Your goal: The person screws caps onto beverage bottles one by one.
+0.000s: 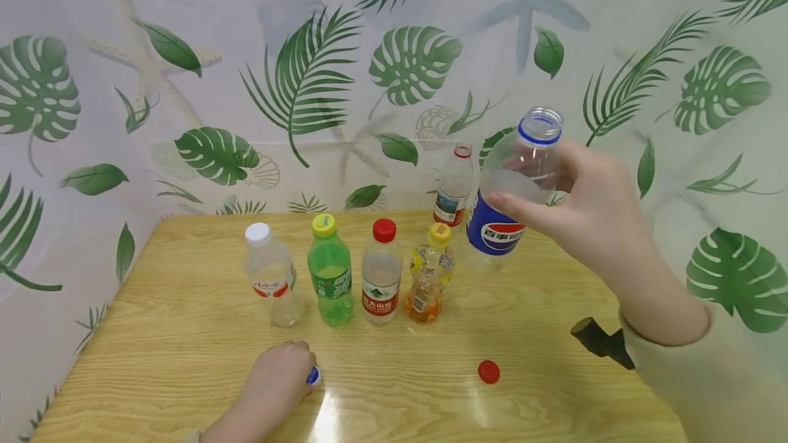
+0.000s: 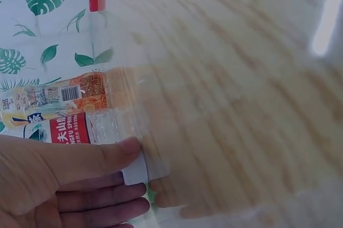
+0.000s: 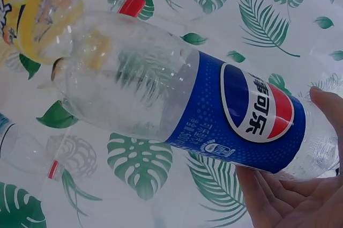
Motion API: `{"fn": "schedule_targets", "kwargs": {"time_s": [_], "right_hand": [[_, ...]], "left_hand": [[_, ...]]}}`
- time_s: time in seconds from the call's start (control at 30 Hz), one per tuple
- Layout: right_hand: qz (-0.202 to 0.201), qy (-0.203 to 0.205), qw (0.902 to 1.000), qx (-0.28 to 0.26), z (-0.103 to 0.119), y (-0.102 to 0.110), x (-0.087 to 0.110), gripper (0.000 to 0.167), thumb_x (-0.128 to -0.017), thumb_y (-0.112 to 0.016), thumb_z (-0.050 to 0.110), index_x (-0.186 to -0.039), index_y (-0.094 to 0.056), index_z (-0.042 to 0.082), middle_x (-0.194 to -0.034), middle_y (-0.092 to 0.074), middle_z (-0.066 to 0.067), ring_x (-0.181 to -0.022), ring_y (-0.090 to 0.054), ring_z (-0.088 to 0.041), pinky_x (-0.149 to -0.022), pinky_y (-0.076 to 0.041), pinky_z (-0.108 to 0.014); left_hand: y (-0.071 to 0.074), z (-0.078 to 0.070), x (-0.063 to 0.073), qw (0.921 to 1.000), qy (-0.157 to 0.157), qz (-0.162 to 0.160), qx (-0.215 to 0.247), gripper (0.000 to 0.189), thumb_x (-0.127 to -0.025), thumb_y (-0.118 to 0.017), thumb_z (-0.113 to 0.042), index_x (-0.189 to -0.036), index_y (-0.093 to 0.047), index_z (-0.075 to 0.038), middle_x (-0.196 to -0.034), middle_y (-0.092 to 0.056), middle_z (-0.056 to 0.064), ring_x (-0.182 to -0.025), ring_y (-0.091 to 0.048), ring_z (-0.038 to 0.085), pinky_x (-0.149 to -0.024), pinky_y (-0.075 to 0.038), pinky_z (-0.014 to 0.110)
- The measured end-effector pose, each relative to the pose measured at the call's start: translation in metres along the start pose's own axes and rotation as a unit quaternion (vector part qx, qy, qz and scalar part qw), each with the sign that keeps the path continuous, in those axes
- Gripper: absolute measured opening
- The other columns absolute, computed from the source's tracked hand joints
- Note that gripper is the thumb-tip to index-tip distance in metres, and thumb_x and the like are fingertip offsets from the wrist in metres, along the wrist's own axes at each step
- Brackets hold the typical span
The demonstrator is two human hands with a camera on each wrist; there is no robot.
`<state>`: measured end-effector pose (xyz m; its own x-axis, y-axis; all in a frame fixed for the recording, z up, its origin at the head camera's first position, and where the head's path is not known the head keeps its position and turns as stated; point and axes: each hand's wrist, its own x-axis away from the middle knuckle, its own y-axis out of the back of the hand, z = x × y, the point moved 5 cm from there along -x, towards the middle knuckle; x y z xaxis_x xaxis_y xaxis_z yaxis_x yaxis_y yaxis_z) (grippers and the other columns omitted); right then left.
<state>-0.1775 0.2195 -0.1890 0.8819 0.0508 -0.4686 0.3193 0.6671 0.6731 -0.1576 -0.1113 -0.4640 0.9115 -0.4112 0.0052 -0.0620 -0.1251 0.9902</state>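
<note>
My right hand (image 1: pixel 585 204) grips a clear Pepsi bottle (image 1: pixel 492 230) around its upper part, above the blue label. The bottle is raised over the table and leans, its uncapped mouth pointing up and to the right. In the right wrist view the bottle's clear lower body (image 3: pixel 134 72) looks empty. Low on the left, my left hand (image 1: pixel 280 371) pinches a blue-and-white bottle cap (image 1: pixel 314 376) close over the table. The left wrist view shows the thumb against the cap's white side (image 2: pixel 135 171), fingers beneath.
Across the wooden table (image 1: pixel 185 265) stand a white-capped bottle (image 1: pixel 265 279), a green bottle (image 1: pixel 332 286), a red-capped bottle (image 1: pixel 382 286) and a yellow-capped orange drink (image 1: pixel 429 279). Behind is an uncapped bottle (image 1: pixel 452 190). A red cap (image 1: pixel 489 372) lies in front. Leaf-patterned cloth (image 1: pixel 308 87) hangs behind.
</note>
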Motion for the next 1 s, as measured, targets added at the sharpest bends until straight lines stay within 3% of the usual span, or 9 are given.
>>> {"fn": "schedule_targets", "kwargs": {"time_s": [0.1,0.3,0.37,0.7,1.0], "right_hand": [[0.021,0.003,0.9996,-0.016,0.003,-0.007,0.006,0.042,-0.085,-0.092,0.024,-0.121,-0.075,0.010,-0.118,-0.079,-0.010,-0.091,-0.067,0.006,-0.079,-0.050,-0.004],[0.082,-0.010,0.9952,-0.052,0.008,-0.029,0.019,0.050,-0.085,-0.092,0.023,-0.130,-0.072,0.012,-0.124,-0.076,-0.008,-0.106,-0.072,-0.022,-0.086,-0.051,-0.005],[0.100,-0.010,0.9929,-0.064,0.010,-0.037,0.023,0.051,-0.084,-0.093,0.022,-0.129,-0.072,0.010,-0.124,-0.075,-0.009,-0.107,-0.074,-0.025,-0.087,-0.053,-0.007],[0.166,0.028,0.9795,-0.110,0.011,-0.080,0.040,0.051,-0.080,-0.096,0.019,-0.124,-0.073,0.007,-0.118,-0.078,-0.006,-0.105,-0.074,-0.020,-0.093,-0.061,-0.023],[0.206,0.022,0.9712,-0.118,0.001,-0.110,0.052,0.055,-0.079,-0.096,0.022,-0.125,-0.071,0.007,-0.116,-0.078,-0.004,-0.103,-0.074,-0.018,-0.091,-0.063,-0.030]], "left_hand": [[0.000,0.000,-0.001,1.0000,-0.002,0.002,-0.004,0.030,-0.071,-0.096,-0.012,-0.065,-0.066,-0.010,-0.068,-0.057,-0.001,-0.063,-0.058,0.016,-0.057,-0.053,0.036],[0.000,0.000,-0.002,0.9998,-0.004,0.004,-0.020,0.030,-0.071,-0.096,-0.014,-0.066,-0.066,-0.011,-0.068,-0.058,-0.001,-0.063,-0.060,0.017,-0.057,-0.055,0.037],[0.001,-0.001,-0.002,0.9996,-0.008,0.001,-0.026,0.031,-0.070,-0.097,-0.014,-0.066,-0.066,-0.011,-0.068,-0.059,0.000,-0.063,-0.061,0.017,-0.058,-0.056,0.037],[0.001,-0.001,-0.002,0.9995,-0.012,0.002,-0.029,0.031,-0.072,-0.094,-0.012,-0.065,-0.064,-0.010,-0.067,-0.058,0.000,-0.062,-0.059,0.017,-0.057,-0.055,0.036],[0.001,-0.002,-0.001,0.9993,-0.017,-0.011,-0.031,0.031,-0.070,-0.095,-0.012,-0.064,-0.065,-0.010,-0.067,-0.057,0.000,-0.061,-0.059,0.017,-0.056,-0.054,0.036]]}}
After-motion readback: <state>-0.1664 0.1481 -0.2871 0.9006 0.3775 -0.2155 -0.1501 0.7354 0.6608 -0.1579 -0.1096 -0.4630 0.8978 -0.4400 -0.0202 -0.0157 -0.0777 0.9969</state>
